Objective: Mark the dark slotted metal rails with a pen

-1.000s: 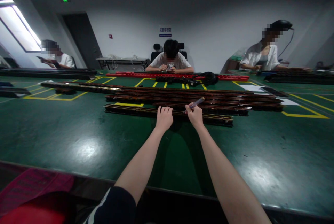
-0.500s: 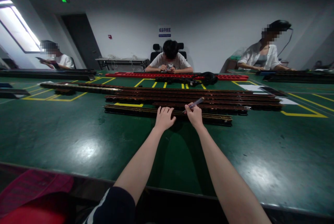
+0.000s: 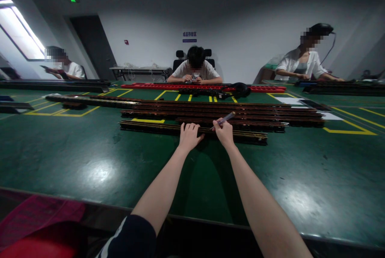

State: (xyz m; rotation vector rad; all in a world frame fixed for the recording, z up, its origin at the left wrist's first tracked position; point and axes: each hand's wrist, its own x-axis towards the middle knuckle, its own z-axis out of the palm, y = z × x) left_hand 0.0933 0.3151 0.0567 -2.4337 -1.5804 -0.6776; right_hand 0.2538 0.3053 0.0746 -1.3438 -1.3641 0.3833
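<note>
A long dark strip with golden edges [image 3: 150, 126] lies crosswise on the green table in front of me. My left hand [image 3: 189, 137] is closed over its middle, fingers across the top and thumb along the near side. Just to the right, my right hand [image 3: 223, 133] pinches a pen [image 3: 227, 118], whose back end slants up to the right. The pen's tip points down at the strip near my left thumb; whether it touches is too small to tell. Right behind lie several similar dark strips with coppery edges [image 3: 210, 109], side by side.
Red slotted rails [image 3: 150, 86] and a coiled black cable [image 3: 237, 89] lie further back on the green table [image 3: 120, 165]. White sheets [image 3: 331, 116] are at the right. Dark rails [image 3: 60, 85] lie at the far left. Three people sit beyond the table.
My left thumb has stretched slightly to the right along the strip. My right hand and the pen are almost unmoved. The person at the right has shifted their hands slightly.
</note>
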